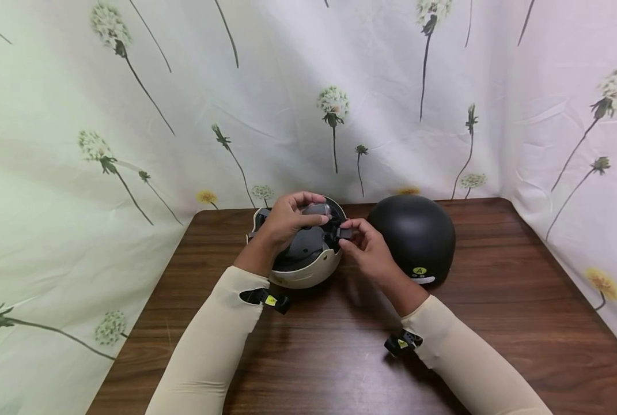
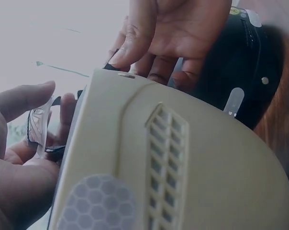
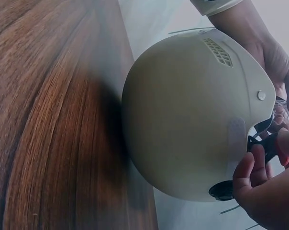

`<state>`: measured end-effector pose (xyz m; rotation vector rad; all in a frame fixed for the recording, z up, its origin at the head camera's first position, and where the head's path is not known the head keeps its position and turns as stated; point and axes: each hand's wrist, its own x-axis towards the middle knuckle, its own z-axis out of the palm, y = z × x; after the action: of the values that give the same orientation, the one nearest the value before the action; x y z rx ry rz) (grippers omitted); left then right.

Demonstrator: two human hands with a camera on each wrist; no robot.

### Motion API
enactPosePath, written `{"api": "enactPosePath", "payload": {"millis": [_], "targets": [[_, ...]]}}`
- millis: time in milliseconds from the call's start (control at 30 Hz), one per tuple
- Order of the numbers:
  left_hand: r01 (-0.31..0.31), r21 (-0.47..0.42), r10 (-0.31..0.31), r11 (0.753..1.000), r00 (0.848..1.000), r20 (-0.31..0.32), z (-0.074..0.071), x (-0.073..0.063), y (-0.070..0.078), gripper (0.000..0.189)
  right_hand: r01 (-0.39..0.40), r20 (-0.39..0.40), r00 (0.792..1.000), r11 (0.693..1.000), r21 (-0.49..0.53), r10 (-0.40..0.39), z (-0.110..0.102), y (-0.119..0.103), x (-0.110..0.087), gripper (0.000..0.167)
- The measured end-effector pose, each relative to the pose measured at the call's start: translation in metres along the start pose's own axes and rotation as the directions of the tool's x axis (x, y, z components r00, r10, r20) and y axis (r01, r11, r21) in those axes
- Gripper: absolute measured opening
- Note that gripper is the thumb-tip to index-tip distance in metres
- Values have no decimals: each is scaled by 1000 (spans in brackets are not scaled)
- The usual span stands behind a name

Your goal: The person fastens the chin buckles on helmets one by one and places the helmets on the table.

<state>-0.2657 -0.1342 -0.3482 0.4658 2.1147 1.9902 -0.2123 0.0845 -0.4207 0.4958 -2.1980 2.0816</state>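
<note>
A cream helmet (image 1: 308, 278) lies upside down on the table, its dark padded inside facing up. Over its opening, my left hand (image 1: 286, 220) pinches a clear plastic chin cup (image 2: 39, 125) on a black strap between thumb and fingers. At the helmet's right rim, my right hand (image 1: 367, 248) holds a black strap buckle (image 1: 345, 233) with thumb and fingertips. In the right wrist view, a bit of red shows beside the buckle (image 3: 269, 145). My fingers partly hide the strap.
A matte black helmet (image 1: 412, 233) stands dome up just right of the cream one, with a yellow "A" sticker. The brown wooden table (image 1: 308, 357) meets a hanging white flower-print cloth (image 1: 287, 115) behind and at the sides.
</note>
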Motion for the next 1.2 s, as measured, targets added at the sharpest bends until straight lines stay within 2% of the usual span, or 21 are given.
{"api": "enactPosePath", "payload": {"millis": [133, 300, 533, 633, 767, 833, 900, 1067, 1133, 1200], "targets": [[9, 10, -9, 1000, 1000, 8, 1, 1, -1, 44, -2, 16, 1000, 1000, 5, 2, 0, -1, 1, 34], [2, -40, 0, 999, 999, 35, 1, 0, 0, 47, 0, 42, 999, 1000, 17, 0, 0, -1, 2, 34], [-1, -65, 4, 998, 999, 35, 0, -2, -3, 44, -21, 45, 999, 1000, -10, 22, 1, 2, 2, 33], [-9, -17, 9, 1000, 1000, 11, -2, -2, -4, 42, -18, 36, 999, 1000, -6, 18, 1, 2, 2, 33], [-24, 108, 27, 994, 999, -25, -4, -4, -4, 41, -11, 25, 1000, 1000, 17, 11, 0, 1, 2, 33], [-39, 187, 43, 982, 999, -19, -5, -6, -4, 43, -7, 22, 1000, 1000, 27, 6, -1, 1, 2, 33], [-63, 279, 66, 958, 998, -3, -6, -6, -4, 44, 7, 23, 1000, 1000, 30, -8, -2, 1, 2, 33], [-130, 501, 131, 856, 991, 33, -5, -5, -8, 40, 21, 43, 999, 998, 51, -24, -3, 1, 1, 34], [-156, 539, 148, 827, 987, 58, -4, -5, -9, 38, 21, 52, 998, 998, 55, -24, -2, 1, 1, 34], [-182, 547, 157, 817, 983, 93, -3, -4, -10, 39, 19, 54, 998, 998, 59, -22, -1, 0, 0, 34]]}}
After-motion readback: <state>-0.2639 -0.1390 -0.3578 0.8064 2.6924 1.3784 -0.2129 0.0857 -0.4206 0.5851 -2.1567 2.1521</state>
